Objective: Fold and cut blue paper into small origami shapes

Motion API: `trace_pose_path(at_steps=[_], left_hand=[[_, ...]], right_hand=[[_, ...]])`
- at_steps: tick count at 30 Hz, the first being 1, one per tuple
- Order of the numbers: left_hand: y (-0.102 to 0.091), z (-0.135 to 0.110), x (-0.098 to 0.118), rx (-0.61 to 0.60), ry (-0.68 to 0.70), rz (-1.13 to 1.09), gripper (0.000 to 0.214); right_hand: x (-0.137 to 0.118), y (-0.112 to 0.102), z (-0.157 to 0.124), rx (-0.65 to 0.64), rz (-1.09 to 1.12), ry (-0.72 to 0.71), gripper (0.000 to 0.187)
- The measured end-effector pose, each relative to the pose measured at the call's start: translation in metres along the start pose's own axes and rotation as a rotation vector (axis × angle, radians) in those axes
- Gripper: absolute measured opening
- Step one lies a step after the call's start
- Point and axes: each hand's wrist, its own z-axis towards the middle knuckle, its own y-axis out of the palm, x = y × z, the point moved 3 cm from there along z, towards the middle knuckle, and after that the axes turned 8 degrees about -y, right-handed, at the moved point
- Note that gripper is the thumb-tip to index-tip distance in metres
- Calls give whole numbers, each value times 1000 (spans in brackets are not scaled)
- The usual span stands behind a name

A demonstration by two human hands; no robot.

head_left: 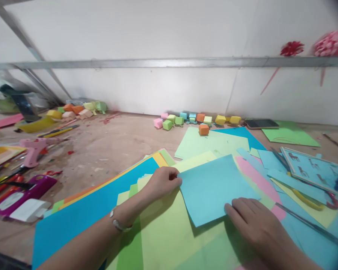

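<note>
A light blue sheet of paper (211, 187) is held slightly raised over a stack of coloured papers. My left hand (165, 182) pinches its left edge between thumb and fingers. At the lower right edge, my right hand (250, 217) grips the same sheet, thumb at the front edge and fingers curled on top. Beneath lies a pale green-yellow sheet (163, 232), with a darker blue sheet (81, 210) fanned out to the left.
Small paper cubes (204, 129) line the wall. A pink glue gun (35, 150) and a purple tool (25, 195) lie at left. Yellow-handled scissors (307, 198), a long thin metal tool (307, 223) and a printed booklet (312, 167) are at right, with a phone (261, 123) behind.
</note>
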Motion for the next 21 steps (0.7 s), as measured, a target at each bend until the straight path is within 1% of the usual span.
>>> trace_pose_path(at_steps=[3, 5, 7, 9, 12, 14, 16, 17, 19, 21], left_hand=[[1, -3, -1, -51, -88, -240, 17], [2, -3, -2, -97, -137, -401, 19], [4, -3, -3, -154, -184, -508, 20], [6, -4, -4, -211, -231, -557, 19], [10, -7, -4, -249, -231, -546, 16], [11, -9, -3, -217, -196, -520, 22], [11, -10, -3, -170, -151, -497, 34], [12, -10, -3, -154, -127, -482, 37], [13, -9, -4, -144, -74, -418, 31], [14, -10, -5, -115, -13, -288, 24]], right_hand=[[-2, 3, 0, 7, 70, 25, 24], [-3, 4, 0, 4, 117, 33, 31], [-2, 3, 2, 14, 130, 19, 36], [1, 0, 3, 68, 142, 1, 34], [8, -4, 2, 168, 192, 13, 25], [11, -4, 2, 188, 224, 36, 23], [13, -4, 2, 186, 245, 60, 25], [14, -3, 3, 182, 253, 73, 25], [16, -1, 2, 167, 278, 108, 27], [20, 3, -1, 119, 350, 169, 29]])
